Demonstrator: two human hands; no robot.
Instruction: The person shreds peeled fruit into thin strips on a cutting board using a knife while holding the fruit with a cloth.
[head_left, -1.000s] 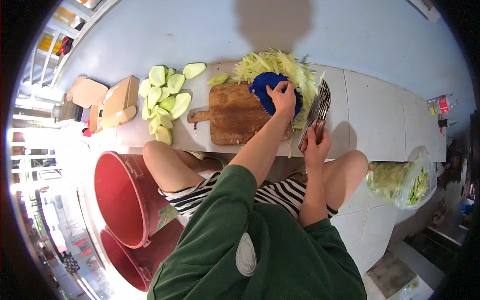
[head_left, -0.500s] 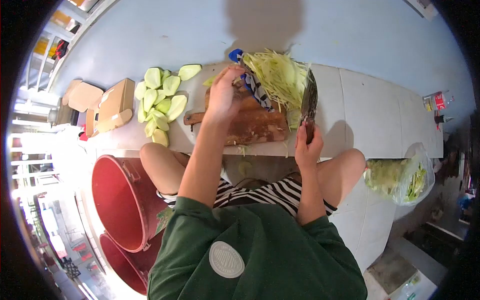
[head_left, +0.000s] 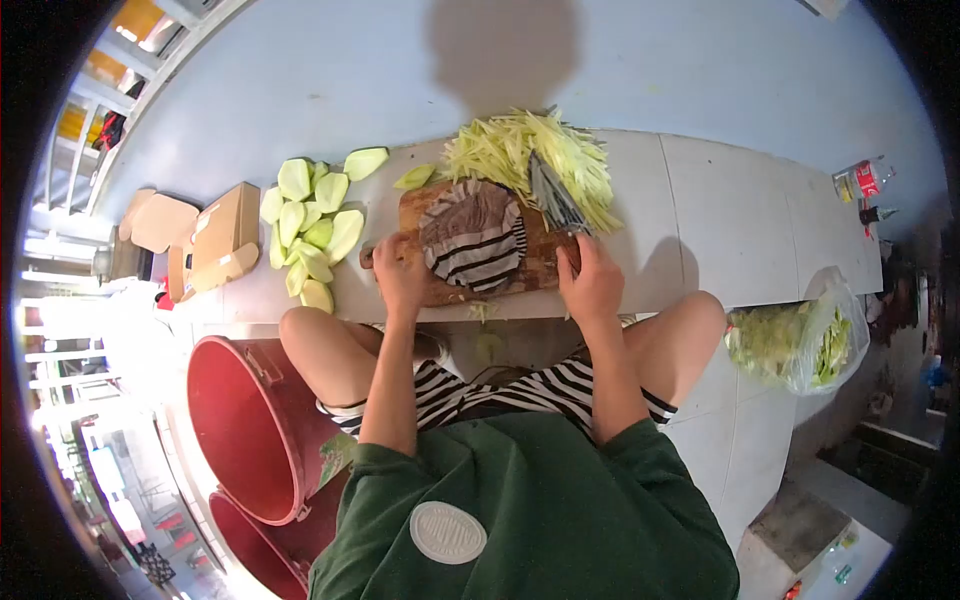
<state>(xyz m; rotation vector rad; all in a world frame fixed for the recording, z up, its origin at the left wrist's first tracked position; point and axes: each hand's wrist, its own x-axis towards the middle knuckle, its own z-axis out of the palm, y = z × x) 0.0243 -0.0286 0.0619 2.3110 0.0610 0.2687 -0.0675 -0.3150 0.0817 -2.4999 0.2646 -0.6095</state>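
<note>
A striped cloth [head_left: 475, 240] with a ruffled edge lies spread over the wooden cutting board [head_left: 545, 265]. At its left edge my left hand [head_left: 400, 278] is closed, fingers bent, and seems to pinch the cloth beside the board's handle. My right hand [head_left: 594, 285] grips the handle of a knife [head_left: 556, 200]. Its broad dark blade points up and left, resting against a heap of pale green shreds [head_left: 490, 145] behind the board. Peeled light-green pieces [head_left: 310, 220] are grouped left of the board, and one more piece [head_left: 414, 177] sits at its upper left corner.
An open cardboard box [head_left: 225, 235] stands at the far left. Red buckets [head_left: 245, 425] are below the ledge. To the right are a plastic bag of green scraps [head_left: 810, 345] and a bottle with a red label [head_left: 865, 180]. A blue wall rises behind.
The cloth, bunched beside the heap before, now lies spread on the board. My left hand has come down and left. The knife has swung left from the heap's right side.
</note>
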